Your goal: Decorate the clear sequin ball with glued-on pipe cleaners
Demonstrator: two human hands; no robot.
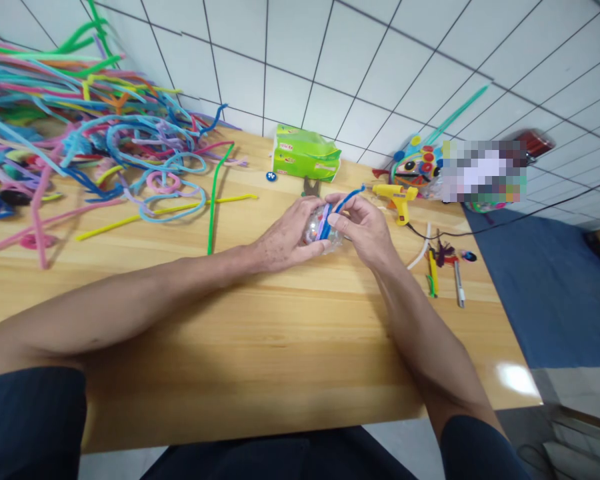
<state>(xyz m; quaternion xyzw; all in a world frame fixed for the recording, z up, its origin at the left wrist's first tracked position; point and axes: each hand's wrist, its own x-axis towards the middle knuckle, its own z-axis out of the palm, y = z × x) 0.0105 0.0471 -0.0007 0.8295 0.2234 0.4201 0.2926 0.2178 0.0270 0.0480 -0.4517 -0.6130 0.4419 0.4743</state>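
My left hand [290, 237] is closed round the side of a clear plastic ball [313, 230] above the middle of the table. A purple and a blue pipe cleaner run as a band across the ball. My right hand [363, 227] pinches the blue pipe cleaner [351, 195], whose free end sticks up past the fingers to the upper right. Part of the ball is hidden behind my fingers. Just beyond my hands lie dark-jawed pliers [311, 187]. A yellow glue gun [396, 200] rests beside my right hand.
A big heap of coloured pipe cleaners [130, 140] covers the table's far left. A green tissue pack [305, 153] stands by the tiled wall. To the right are a decorated object [417, 163], a yellow pen-like stick [433, 270], a white cutter [460, 287] and the black cord [480, 230].
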